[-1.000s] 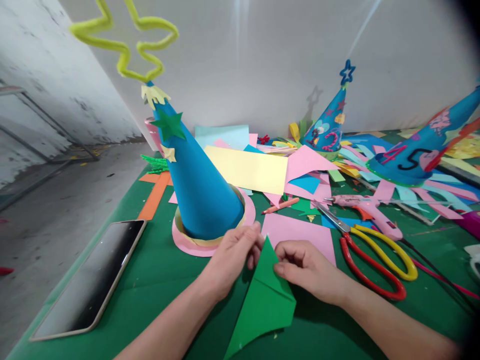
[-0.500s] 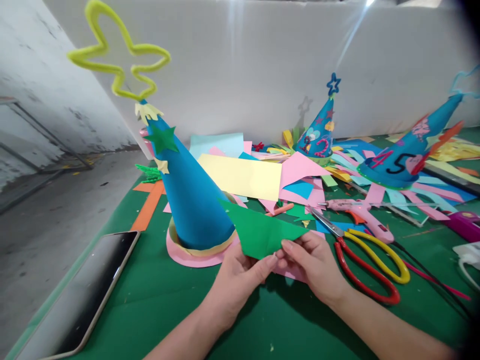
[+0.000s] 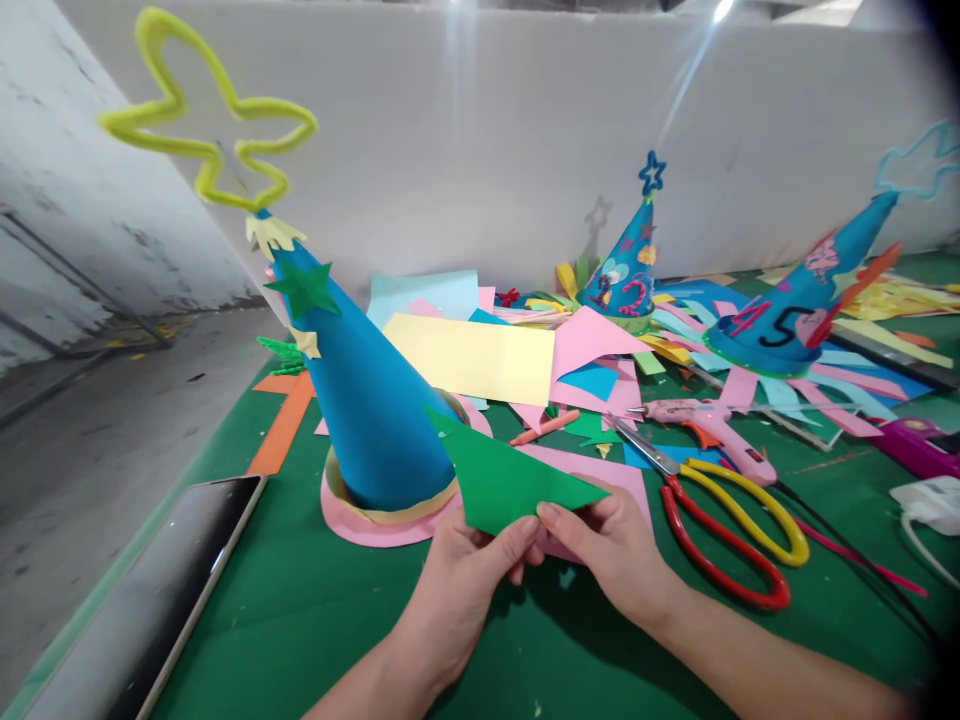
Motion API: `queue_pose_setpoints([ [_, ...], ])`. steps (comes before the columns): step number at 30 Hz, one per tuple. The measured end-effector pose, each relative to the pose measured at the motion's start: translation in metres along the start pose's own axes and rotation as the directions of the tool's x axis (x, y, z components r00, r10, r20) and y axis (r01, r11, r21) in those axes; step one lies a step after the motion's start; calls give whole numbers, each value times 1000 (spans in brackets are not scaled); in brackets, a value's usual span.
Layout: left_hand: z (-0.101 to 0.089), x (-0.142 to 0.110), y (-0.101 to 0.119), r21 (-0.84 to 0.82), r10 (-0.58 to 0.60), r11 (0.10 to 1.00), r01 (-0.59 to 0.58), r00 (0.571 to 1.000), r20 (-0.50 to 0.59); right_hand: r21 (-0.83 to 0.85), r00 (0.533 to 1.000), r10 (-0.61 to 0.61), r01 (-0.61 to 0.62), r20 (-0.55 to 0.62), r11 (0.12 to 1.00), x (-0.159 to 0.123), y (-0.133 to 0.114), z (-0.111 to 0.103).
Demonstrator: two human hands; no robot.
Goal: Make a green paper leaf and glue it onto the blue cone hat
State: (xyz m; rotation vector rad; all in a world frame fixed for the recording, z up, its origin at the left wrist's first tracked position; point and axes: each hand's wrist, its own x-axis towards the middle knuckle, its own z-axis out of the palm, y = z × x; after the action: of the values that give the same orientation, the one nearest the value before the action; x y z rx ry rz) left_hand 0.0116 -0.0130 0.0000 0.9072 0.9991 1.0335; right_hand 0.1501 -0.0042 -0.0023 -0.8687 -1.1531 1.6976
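At lower centre, green paper (image 3: 517, 475) between both hands: left hand (image 3: 461, 590) and right hand (image 3: 626, 545) pinching its lower edge, fingers nearly closed. Probably light, bendy, easily creased; best gripped near edges.

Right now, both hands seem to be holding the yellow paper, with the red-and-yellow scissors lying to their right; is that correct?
Not quite: the head view shows both hands holding green paper. The scissors do lie to their right.
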Motion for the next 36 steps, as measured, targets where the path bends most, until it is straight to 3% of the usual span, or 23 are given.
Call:
queue_pose_setpoints([
  [4,-1,0,-2,48,-32,998,32,999,-19,-16,1000,4,-4,20,1000,1,-2,2],
  [10,-3,-1,-3,72,-45,996,49,997,-55,8,996,41,-40,-81,999,3,6,0],
  [14,-7,-1,-2,48,-68,996,71,996,-62,-28,994,73,-75,-85,997,4,5,-7],
  [19,-10,-4,-1,98,-90,990,96,994,-66,-209,995,-61,43,-83,977,4,-8,-16],
  [23,-6,-4,0,48,-104,993,109,990,-93,-278,996,-61,40,-68,960,4,-10,-16],
  [27,-3,-2,0,-17,-119,993,118,991,-60,-234,996,-23,2,-85,972,3,-7,-13],
  [30,-4,-2,0,45,-109,993,112,991,-71,-217,996,31,-50,-88,975,3,-4,-12],
  [36,-6,-3,-3,107,-101,988,111,991,-92,-297,995,4,-34,-100,954,4,-3,-14],
])
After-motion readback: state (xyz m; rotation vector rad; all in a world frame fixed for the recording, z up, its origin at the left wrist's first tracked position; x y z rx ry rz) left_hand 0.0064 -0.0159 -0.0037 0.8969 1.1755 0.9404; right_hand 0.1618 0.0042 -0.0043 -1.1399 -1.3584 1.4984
